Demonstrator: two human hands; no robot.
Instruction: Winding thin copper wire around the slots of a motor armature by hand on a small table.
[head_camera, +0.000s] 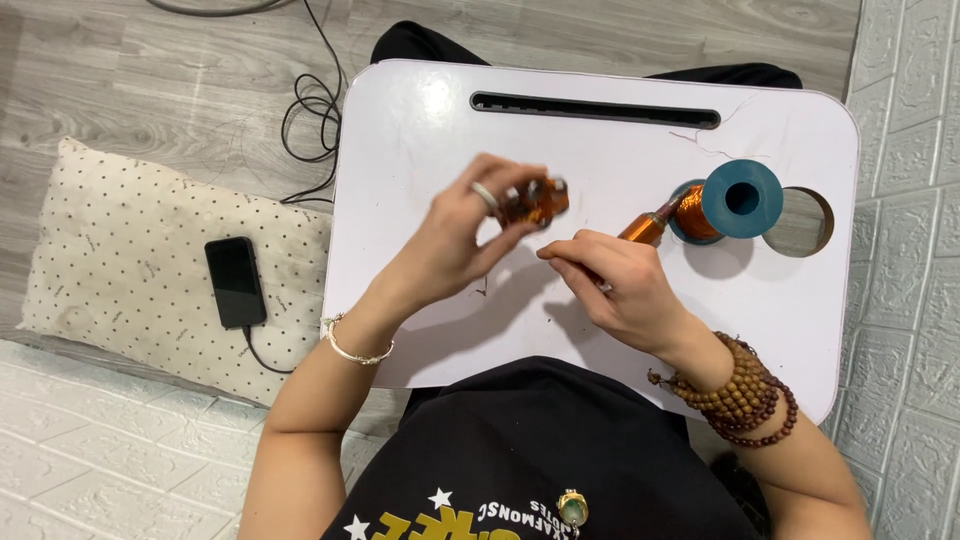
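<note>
Two hands, left hand (455, 235) pinching copper coil (537, 200)

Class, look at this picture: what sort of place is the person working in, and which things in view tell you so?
Probably a home room, worked in from the floor: a white lap desk stands over wood-look flooring, a dotted cushion carries a charging phone, and a spool of copper wire suggests hobby work.

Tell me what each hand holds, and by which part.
Left hand pinches a small copper coil by its sides. Right hand grips an orange tool by its handle.
</note>
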